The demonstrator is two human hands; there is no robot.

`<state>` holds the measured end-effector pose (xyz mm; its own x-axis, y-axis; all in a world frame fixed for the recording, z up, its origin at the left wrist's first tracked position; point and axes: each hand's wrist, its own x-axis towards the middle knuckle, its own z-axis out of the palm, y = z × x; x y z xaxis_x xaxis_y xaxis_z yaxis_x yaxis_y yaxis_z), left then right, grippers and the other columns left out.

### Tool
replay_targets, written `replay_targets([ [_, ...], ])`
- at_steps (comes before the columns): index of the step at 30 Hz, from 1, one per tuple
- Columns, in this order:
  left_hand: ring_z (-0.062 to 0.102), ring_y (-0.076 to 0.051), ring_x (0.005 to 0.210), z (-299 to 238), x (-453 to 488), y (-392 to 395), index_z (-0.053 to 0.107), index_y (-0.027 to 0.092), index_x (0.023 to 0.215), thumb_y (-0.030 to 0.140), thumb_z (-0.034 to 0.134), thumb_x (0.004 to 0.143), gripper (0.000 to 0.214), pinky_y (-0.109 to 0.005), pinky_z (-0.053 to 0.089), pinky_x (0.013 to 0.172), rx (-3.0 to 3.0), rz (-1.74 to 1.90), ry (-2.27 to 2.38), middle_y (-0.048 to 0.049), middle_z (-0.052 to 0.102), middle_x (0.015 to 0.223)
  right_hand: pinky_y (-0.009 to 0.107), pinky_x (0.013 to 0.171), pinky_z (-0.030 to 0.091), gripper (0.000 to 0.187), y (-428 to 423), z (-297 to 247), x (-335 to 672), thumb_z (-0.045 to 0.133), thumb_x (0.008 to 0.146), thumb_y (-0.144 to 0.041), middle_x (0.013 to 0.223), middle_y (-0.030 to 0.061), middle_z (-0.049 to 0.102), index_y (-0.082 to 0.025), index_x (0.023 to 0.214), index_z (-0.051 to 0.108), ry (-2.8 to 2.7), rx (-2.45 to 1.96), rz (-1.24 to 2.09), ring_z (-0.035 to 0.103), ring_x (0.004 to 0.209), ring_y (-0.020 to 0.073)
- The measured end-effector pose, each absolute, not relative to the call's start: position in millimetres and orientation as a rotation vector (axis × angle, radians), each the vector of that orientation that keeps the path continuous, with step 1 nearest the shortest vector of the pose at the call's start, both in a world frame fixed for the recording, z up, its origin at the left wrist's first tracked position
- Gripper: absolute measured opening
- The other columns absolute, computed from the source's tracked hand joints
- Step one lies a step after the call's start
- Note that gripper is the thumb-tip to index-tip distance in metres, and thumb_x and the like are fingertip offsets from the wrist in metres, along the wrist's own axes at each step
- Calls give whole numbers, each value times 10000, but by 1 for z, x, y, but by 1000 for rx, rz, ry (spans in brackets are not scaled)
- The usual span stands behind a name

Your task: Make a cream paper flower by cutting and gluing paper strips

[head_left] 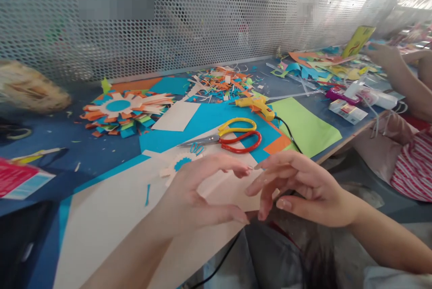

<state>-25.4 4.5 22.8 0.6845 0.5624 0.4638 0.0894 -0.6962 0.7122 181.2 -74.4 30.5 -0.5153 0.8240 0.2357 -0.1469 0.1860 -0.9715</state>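
Both my hands hover over the near edge of a large pale paper sheet (111, 217). My left hand (199, 194) has its thumb and fingers spread apart around nothing. Facing it, my right hand (300, 190) has its fingers loosely bent and apart, and I see nothing held in it. Just beyond my left hand lies a pale fringed paper flower (170, 172) with a blue centre, partly hidden by the hand. Scissors (239, 140) with one yellow and one red handle loop lie behind the hands, blades pointing left. A small blue paper strip (147, 195) rests on the sheet.
A yellow glue gun (258, 103) with a black cord lies on coloured paper. Finished layered paper flowers (118, 111) and a heap of scraps (226, 83) lie farther back, before a perforated metal panel (216, 23). At right sits another person, with an arm (388, 61) over the table.
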Motion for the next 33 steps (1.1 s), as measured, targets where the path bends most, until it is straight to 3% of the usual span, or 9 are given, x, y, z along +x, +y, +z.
replay_targets([
  [4, 657, -150, 639, 22, -22, 3, 641, 258, 772, 224, 604, 754, 54, -235, 514, 571, 2176, 843, 565, 10, 703, 691, 305, 738, 527, 339, -70, 29, 178, 450, 887, -163, 1173, 127, 547, -218, 1207, 355, -1690, -716, 1384, 617, 880, 126],
  [8, 650, -150, 595, 23, -23, 7, 642, 269, 719, 202, 582, 755, 96, -238, 510, 520, 2175, 911, 606, 20, 697, 648, 307, 728, 527, 341, -67, 26, 177, 437, 888, -151, 1178, 127, 538, -222, 1213, 365, -1712, -731, 1267, 619, 869, 134],
  [15, 642, -130, 752, 22, -29, 8, 631, 265, 801, 137, 563, 774, 148, -245, 521, 674, 2119, 1165, 701, 25, 693, 791, 307, 728, 526, 408, -61, 21, 174, 426, 888, -154, 1183, 105, 530, -265, 1254, 284, -1699, -748, 1240, 623, 844, 132],
  [23, 667, -164, 658, 21, -25, 5, 678, 303, 823, 281, 590, 773, 104, -266, 538, 591, 2174, 1043, 760, 27, 721, 768, 343, 708, 528, 403, -62, 23, 175, 420, 901, -307, 1201, 149, 519, -246, 1252, 234, -1666, -770, 1289, 626, 810, 149],
  [33, 642, -121, 672, 18, -29, 2, 633, 286, 801, 177, 577, 777, 125, -222, 503, 588, 2224, 1117, 748, 55, 694, 749, 319, 737, 520, 420, -61, 24, 175, 420, 903, -303, 1255, 127, 487, -274, 1263, 206, -1717, -741, 1344, 618, 869, 140],
])
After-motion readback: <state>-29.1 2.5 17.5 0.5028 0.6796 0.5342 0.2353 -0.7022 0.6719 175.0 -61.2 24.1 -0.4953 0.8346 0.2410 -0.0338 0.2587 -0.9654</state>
